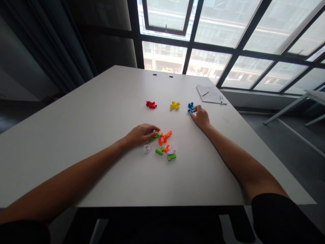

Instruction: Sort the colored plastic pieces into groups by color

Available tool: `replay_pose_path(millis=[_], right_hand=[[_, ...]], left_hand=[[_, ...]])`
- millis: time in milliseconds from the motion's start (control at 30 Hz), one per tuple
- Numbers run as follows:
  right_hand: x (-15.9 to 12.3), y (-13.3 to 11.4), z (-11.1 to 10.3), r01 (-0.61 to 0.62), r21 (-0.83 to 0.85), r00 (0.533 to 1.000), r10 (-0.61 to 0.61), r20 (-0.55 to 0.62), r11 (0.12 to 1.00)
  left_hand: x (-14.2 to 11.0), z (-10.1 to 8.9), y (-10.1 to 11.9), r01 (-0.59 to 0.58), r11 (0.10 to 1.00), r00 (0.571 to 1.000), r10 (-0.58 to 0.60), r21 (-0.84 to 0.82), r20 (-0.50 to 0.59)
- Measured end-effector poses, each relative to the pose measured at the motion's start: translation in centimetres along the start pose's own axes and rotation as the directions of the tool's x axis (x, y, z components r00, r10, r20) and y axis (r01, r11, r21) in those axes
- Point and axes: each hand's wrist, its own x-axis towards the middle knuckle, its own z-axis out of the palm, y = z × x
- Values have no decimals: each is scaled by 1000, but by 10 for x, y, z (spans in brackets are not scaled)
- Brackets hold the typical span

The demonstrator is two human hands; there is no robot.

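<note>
My left hand rests low over the table's middle, its thumb and fingers closed around a green plastic piece. Right beside those fingertips lie orange plastic pieces. Nearer to me are a loose white piece, a green piece and another green piece, with a white piece between. Farther off to the right, my right hand has thumb and fingertips curled at a small cluster of blue plastic pieces, pinching the nearer blue piece. Its fingers partly hide that piece.
A pile of red pieces and a pile of yellow pieces lie left of the blue ones. Paper sheets with pens sit at the right edge of the white table. Windows stand beyond the far edge.
</note>
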Motion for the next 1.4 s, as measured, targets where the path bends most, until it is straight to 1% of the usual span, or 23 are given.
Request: replay_pose_path(millis=[100, 200, 267, 333, 500, 600, 733, 833, 900, 967, 1067, 1133, 1200, 1267, 1400], right_hand=[[12, 3, 8, -69, -62, 998, 69, -5, 996], [16, 5, 10, -131, -86, 991, 131, -9, 988], [16, 7, 10, -156, -87, 988, 155, -23, 984], [14, 9, 10, -155, -88, 988, 153, -34, 984], [3, 5, 8, -80, -91, 996, 76, -43, 993], [-8, 0, 2, -12, -79, 999, 8, -51, 997], [-31, -9, -13, 106, -74, 994, -106, 10, 992], [-47, -22, -21, 177, -10, 984, -177, 36, 984], [-57, -36, -23, 205, 89, 977, -209, 38, 975], [-67, -55, -24, 185, 234, 978, -203, 51, 954], [-82, -88, -26, 87, 465, 979, -162, 125, 881], [-91, -108, -30, 93, 557, 953, -236, 190, 825], [-99, -123, -35, 163, 590, 910, -351, 219, 791], [-103, -131, -39, 242, 571, 876, -429, 220, 785], [-104, -130, -38, 326, 484, 858, -469, 209, 812]], left_hand=[[-1, 0, 1, 8, 1000, 1000, -8, 7, -1], [-2, 1, 2, 15, 1000, 1000, -15, 7, -3], [-2, 1, 3, 15, 1000, 1000, -15, 0, -2], [-3, 1, 2, 9, 1000, 1000, -9, -8, -1], [-3, 0, 1, 9, 1000, 1000, -9, 3, -12], [-3, 0, 1, 17, 1000, 1000, -17, 1, -16], [-3, 2, 2, 21, 999, 999, -23, -48, -33], [-3, 4, 2, 16, 994, 998, -22, -105, -56], [-4, 4, 1, 17, 993, 997, -25, -119, -66], [-4, 5, 1, 18, 992, 997, -27, -124, -66], [-5, 4, 1, 5, 989, 998, -14, -145, -60], [-5, 2, 1, -15, 987, 998, 6, -158, -58], [-6, -1, 3, -51, 986, 998, 43, -159, -51], [-7, -3, 4, -105, 983, 994, 100, -153, -40], [-8, -5, 4, -201, 970, 979, 201, -139, -14]])
